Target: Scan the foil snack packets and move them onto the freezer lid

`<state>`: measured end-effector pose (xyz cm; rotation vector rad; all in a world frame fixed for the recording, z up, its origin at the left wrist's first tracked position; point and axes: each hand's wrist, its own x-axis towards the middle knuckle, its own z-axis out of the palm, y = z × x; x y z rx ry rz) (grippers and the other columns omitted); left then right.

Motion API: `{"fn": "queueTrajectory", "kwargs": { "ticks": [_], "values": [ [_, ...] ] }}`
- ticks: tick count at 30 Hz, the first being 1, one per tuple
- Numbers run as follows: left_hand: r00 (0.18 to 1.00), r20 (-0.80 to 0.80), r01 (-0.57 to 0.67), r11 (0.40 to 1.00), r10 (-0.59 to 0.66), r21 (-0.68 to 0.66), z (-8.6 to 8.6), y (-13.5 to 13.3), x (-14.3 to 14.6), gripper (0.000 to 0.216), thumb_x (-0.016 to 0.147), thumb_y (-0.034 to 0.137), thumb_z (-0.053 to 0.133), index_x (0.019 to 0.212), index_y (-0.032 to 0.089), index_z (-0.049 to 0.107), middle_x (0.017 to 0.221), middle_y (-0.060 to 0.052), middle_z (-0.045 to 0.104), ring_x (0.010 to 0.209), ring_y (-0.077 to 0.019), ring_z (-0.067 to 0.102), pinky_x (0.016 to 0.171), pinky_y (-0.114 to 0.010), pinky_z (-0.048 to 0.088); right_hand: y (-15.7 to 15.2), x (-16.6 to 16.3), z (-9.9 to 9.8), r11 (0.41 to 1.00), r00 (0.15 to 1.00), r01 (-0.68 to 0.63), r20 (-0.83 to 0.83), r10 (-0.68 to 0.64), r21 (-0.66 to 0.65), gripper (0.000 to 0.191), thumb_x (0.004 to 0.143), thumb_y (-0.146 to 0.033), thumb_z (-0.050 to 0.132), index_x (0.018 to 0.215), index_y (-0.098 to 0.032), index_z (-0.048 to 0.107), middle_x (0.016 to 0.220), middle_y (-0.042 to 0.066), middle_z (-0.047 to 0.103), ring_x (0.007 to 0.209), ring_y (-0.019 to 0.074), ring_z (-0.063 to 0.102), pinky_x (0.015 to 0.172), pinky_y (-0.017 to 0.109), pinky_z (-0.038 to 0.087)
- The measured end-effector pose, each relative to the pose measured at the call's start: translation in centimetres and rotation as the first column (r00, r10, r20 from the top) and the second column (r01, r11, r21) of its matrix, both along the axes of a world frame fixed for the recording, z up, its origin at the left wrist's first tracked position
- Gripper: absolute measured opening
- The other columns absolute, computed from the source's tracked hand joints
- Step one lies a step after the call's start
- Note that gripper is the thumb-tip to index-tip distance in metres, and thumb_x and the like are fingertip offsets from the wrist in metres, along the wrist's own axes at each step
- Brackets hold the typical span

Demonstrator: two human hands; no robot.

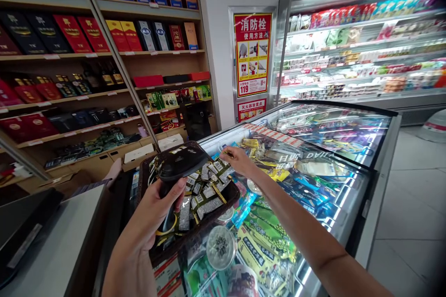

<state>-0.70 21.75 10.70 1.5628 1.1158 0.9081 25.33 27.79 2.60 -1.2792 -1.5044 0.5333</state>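
Observation:
My left hand (155, 216) is wrapped around the handle of a black handheld barcode scanner (183, 160), its head tilted over a dark brown basket (234, 195). Small black, gold and white packets (207, 192) fill the basket, with the scanner covering some of them. At the basket's far right edge, my right hand (239, 160) has its thumb and fingers pinched together beside the packets. What lies between those fingertips is too small to make out. The basket rests on the glass top of a chest freezer (362, 195).
Wrapped ice creams (265, 222) and round tubs (221, 247) show through the freezer glass. A counter (81, 236) with a black device (28, 232) stands at left. Behind are shelves of boxes (71, 32), a red poster (252, 53) and a lit refrigerated display (362, 46).

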Motion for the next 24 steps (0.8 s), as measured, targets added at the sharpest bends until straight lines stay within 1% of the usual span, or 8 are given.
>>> {"fn": "queueTrajectory", "kwargs": {
  "ticks": [3, 7, 9, 12, 14, 16, 20, 24],
  "values": [
    [1.0, 0.019, 0.013, 1.0, -0.013, -0.022, -0.3, 0.3, 0.1, 0.056, 0.06, 0.072, 0.074, 0.069, 0.021, 0.055, 0.06, 0.003, 0.053, 0.052, -0.0109, 0.043, 0.046, -0.023, 0.036, 0.7, 0.7, -0.4, 0.994, 0.994, 0.108, 0.011, -0.108, -0.01, 0.027, 0.083, -0.046, 0.055, 0.082, -0.021, 0.062, 0.056, -0.004, 0.041, 0.056, 0.0135, 0.035, 0.057, 0.027, 0.025],
    [0.997, -0.042, 0.064, 0.996, -0.067, -0.059, -1.0, 0.9, 0.2, 0.056, 0.06, 0.074, 0.072, 0.067, 0.021, 0.056, 0.057, 0.002, 0.055, 0.048, -0.0107, 0.043, 0.044, -0.023, 0.036, 1.0, 2.2, -0.4, 0.98, 0.98, 0.197, 0.04, -0.196, -0.02, 0.03, 0.084, -0.044, 0.053, 0.067, -0.021, 0.05, 0.056, -0.004, 0.037, 0.057, 0.0124, 0.034, 0.057, 0.027, 0.023],
    [0.994, -0.059, 0.085, 0.995, -0.089, -0.06, -1.2, 1.2, 0.3, 0.055, 0.062, 0.073, 0.072, 0.069, 0.02, 0.058, 0.061, -0.001, 0.06, 0.049, -0.0114, 0.045, 0.045, -0.024, 0.036, 0.8, 2.9, -0.1, 0.983, 0.984, 0.178, 0.024, -0.177, -0.044, 0.035, 0.085, -0.047, 0.052, 0.063, -0.021, 0.043, 0.057, -0.004, 0.034, 0.057, 0.0114, 0.032, 0.056, 0.026, 0.022],
    [0.99, -0.072, 0.116, 0.991, -0.121, -0.064, -1.2, 1.2, 0.4, 0.047, 0.061, 0.064, 0.077, 0.073, 0.021, 0.061, 0.064, -0.002, 0.064, 0.048, -0.0122, 0.046, 0.046, -0.025, 0.036, 0.2, 3.7, 0.3, 0.992, 0.996, 0.078, -0.04, -0.082, -0.101, 0.046, 0.081, -0.059, 0.057, 0.062, -0.022, 0.036, 0.058, -0.006, 0.026, 0.055, 0.0096, 0.025, 0.054, 0.026, 0.019],
    [0.984, -0.113, 0.132, 0.988, -0.141, -0.081, -1.0, 1.0, 0.5, 0.042, 0.059, 0.058, 0.08, 0.07, 0.023, 0.06, 0.055, 0.002, 0.059, 0.047, -0.0124, 0.044, 0.046, -0.025, 0.034, 0.0, 4.0, 0.5, 0.989, 0.994, 0.043, -0.091, -0.056, -0.144, 0.054, 0.076, -0.065, 0.062, 0.061, -0.022, 0.032, 0.058, -0.006, 0.021, 0.054, 0.0087, 0.021, 0.053, 0.026, 0.016],
    [0.978, -0.159, 0.119, 0.989, -0.131, -0.086, -0.7, 0.6, 0.7, 0.04, 0.06, 0.056, 0.08, 0.066, 0.024, 0.057, 0.047, 0.005, 0.052, 0.046, -0.0127, 0.042, 0.046, -0.025, 0.031, -0.2, 4.1, 0.6, 0.983, 0.989, 0.043, -0.133, -0.067, -0.178, 0.058, 0.071, -0.066, 0.066, 0.06, -0.022, 0.03, 0.057, -0.007, 0.019, 0.054, 0.0082, 0.019, 0.053, 0.026, 0.014],
    [0.985, -0.169, 0.038, 0.999, -0.039, -0.008, -0.3, -0.2, 1.1, 0.044, 0.064, 0.064, 0.072, 0.066, 0.024, 0.054, 0.049, 0.005, 0.051, 0.047, -0.0131, 0.042, 0.049, -0.026, 0.031, -0.4, 4.2, 0.8, 0.975, 0.977, 0.045, -0.194, -0.088, -0.218, 0.053, 0.071, -0.062, 0.069, 0.06, -0.021, 0.037, 0.057, -0.006, 0.028, 0.053, 0.008, 0.024, 0.052, 0.025, 0.017],
    [0.986, -0.166, 0.031, 0.999, -0.026, 0.031, -0.4, -0.2, 1.2, 0.047, 0.065, 0.068, 0.07, 0.07, 0.023, 0.056, 0.052, 0.005, 0.05, 0.05, -0.0129, 0.041, 0.051, -0.026, 0.031, -0.6, 4.5, 1.0, 0.979, 0.966, 0.026, -0.247, -0.076, -0.201, 0.048, 0.073, -0.059, 0.068, 0.062, -0.02, 0.044, 0.06, -0.005, 0.038, 0.056, 0.0088, 0.034, 0.054, 0.025, 0.022]
  ]
}}
